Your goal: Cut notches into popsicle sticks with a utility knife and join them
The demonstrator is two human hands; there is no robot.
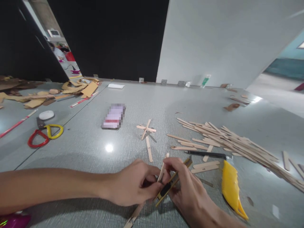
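Note:
My left hand (pixel 133 183) is closed, pinching a wooden craft stick (pixel 161 169) that stands tilted between the hands. In my right hand (pixel 190 190) lies a utility knife (pixel 167 189) with a yellowish body and a black slider, its tip pointing up and away. The right fingertips also touch or nearly touch the stick. Beneath the hands, another craft stick (pixel 134 217) shows partly on the table. Farther off, a small piece of crossed sticks (pixel 145 129) rests beside a single craft stick (pixel 148 149).
Right of my hands spreads a pile of craft sticks (pixel 225 137), with a black pen (pixel 205 154) and a yellow plastic-handled tool (pixel 231 185). A phone (pixel 114 116) and red-and-yellow-handled scissors or cutters (pixel 45 132) lie left. Cardboard scraps (pixel 78 88) sit by the dark panel.

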